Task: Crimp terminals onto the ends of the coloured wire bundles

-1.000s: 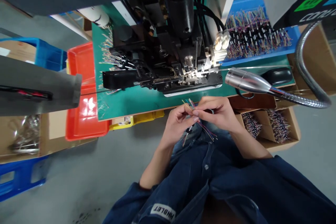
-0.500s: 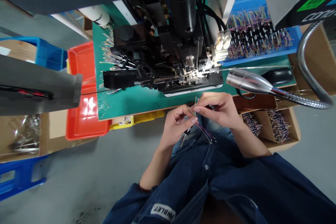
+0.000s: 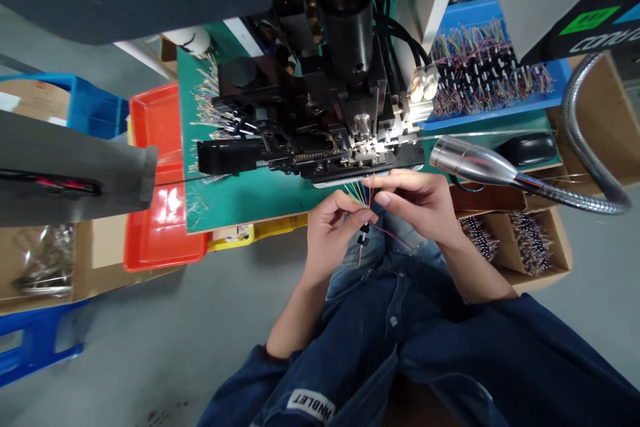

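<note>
My left hand (image 3: 333, 230) pinches a bundle of thin coloured wires (image 3: 358, 195) between thumb and fingers. The wire ends fan out above the pinch, toward the machine. Below it hang a black-and-white sleeved part (image 3: 364, 235) of the bundle and some loose dark wires (image 3: 395, 235). My right hand (image 3: 420, 203) is curled at the right side of the fan, its index finger and thumb at the wires. Exactly which strands it grips is too small to tell. Both hands are just in front of the black press machine (image 3: 320, 107), below its lit working point.
A metal gooseneck lamp (image 3: 465, 159) reaches in from the right. Wire bundles fill a blue tray (image 3: 500, 107) and a cardboard box (image 3: 560, 260). Red trays (image 3: 165, 213) stand left of the green tabletop (image 3: 240, 203); a yellow bin (image 3: 275, 227) sits beneath its front edge.
The wire ends have spread from a tight bunch into a fan. My right fingers have loosened from a close pinch, and the sleeved part now hangs straighter below my left hand.
</note>
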Demonstrator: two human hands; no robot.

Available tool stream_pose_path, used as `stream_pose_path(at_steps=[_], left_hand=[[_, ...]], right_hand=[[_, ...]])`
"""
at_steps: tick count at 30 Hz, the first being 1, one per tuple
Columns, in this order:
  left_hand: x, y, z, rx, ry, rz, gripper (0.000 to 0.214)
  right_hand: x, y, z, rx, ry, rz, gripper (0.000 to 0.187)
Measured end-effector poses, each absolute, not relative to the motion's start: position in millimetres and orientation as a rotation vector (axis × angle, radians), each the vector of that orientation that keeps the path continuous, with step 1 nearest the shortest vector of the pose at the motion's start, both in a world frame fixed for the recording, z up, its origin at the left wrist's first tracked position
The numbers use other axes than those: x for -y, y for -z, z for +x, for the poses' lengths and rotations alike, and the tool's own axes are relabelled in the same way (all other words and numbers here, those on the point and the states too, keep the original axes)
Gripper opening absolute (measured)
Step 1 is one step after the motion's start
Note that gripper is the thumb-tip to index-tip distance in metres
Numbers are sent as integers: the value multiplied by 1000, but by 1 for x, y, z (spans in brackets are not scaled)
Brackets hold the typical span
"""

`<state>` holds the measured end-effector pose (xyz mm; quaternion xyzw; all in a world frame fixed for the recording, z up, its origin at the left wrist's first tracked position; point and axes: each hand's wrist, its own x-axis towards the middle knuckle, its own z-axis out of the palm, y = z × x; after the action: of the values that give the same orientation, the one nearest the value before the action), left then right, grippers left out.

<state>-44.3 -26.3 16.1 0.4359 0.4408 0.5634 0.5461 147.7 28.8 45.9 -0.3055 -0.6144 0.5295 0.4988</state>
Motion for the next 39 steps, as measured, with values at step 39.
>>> stream_pose_path(at_steps=[39], left_hand=[[0, -9, -15, -1061, -1758, 742, 23]], right_hand=[[-42, -42, 108, 976, -1568, -1089, 43]])
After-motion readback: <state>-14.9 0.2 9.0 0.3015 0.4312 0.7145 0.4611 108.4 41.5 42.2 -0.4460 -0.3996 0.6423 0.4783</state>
